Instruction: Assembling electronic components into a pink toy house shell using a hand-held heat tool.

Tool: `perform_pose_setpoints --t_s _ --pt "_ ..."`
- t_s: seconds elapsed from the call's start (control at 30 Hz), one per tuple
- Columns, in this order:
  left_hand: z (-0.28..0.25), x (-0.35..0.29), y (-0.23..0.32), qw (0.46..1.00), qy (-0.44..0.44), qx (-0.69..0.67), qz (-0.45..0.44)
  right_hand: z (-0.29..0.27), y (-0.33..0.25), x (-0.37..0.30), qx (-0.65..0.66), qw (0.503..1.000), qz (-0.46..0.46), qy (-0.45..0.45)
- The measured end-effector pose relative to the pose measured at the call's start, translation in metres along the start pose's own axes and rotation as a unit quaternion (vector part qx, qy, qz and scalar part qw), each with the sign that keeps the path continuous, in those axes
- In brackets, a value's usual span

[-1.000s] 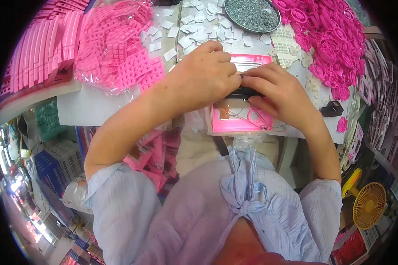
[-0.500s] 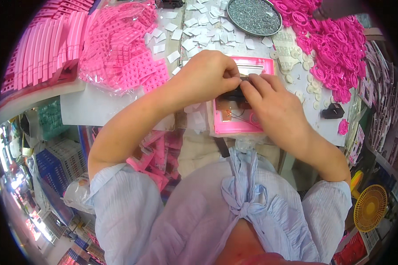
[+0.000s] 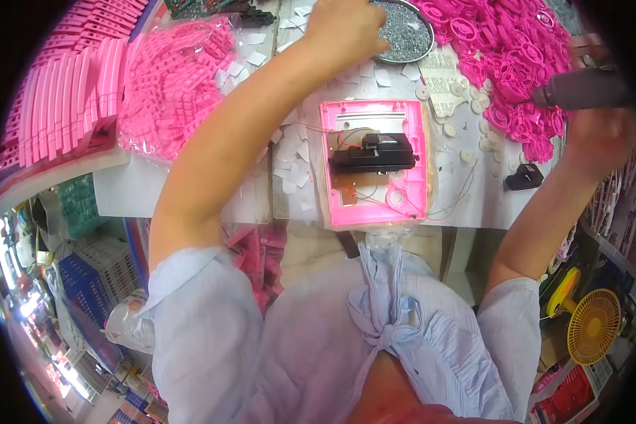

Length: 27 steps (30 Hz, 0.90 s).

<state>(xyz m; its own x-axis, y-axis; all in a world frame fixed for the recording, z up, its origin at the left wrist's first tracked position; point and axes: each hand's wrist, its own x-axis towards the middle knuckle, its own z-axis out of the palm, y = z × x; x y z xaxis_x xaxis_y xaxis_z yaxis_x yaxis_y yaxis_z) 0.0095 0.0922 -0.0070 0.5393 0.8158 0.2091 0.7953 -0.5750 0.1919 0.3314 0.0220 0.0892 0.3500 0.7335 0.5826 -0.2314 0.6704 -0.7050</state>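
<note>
My left hand is at the rim of a round metal tray of small silvery screws, its fingers curled in over the screws. What they pinch, if anything, is hidden. At the far right my right hand is closed round a dark electric screwdriver, its tip pointing left over pink parts; the hand is blurred. Between my arms a pink plastic casing lies open side up. A black mechanism block sits across its middle, with thin wires and a small brown board beside it.
Pink ring-shaped parts are heaped at the right, near white discs and a small black part. A bag of pink pieces and stacked pink strips stand left. White paper squares lie about. A yellow fan stands low right.
Both hands have left the black block in the casing. My left hand has moved up to the screw tray; my right hand has gone far right and taken hold of the screwdriver.
</note>
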Motion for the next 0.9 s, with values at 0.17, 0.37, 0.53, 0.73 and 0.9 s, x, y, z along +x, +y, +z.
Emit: perform_pose_setpoints --t_s 0.17,0.37,0.53,0.73,0.9 --pt "0.038 0.02 0.0 0.997 -0.04 0.044 0.059 -0.007 0.021 0.0 -0.05 0.955 0.209 -0.202" --pt "0.035 0.024 -0.002 0.995 -0.048 -0.007 0.088 0.039 0.035 -0.029 -0.091 0.966 0.181 -0.16" --pt "0.035 0.038 0.006 0.994 -0.034 0.054 0.09 0.089 0.028 -0.054 -0.084 0.979 0.134 -0.126" --pt "0.01 0.029 0.01 0.996 -0.049 0.054 0.056 0.119 0.016 -0.064 -0.083 0.974 0.202 -0.063" --pt "-0.046 -0.083 0.063 0.978 0.091 -0.072 0.173 0.073 0.003 -0.091 0.112 0.941 0.229 -0.221"
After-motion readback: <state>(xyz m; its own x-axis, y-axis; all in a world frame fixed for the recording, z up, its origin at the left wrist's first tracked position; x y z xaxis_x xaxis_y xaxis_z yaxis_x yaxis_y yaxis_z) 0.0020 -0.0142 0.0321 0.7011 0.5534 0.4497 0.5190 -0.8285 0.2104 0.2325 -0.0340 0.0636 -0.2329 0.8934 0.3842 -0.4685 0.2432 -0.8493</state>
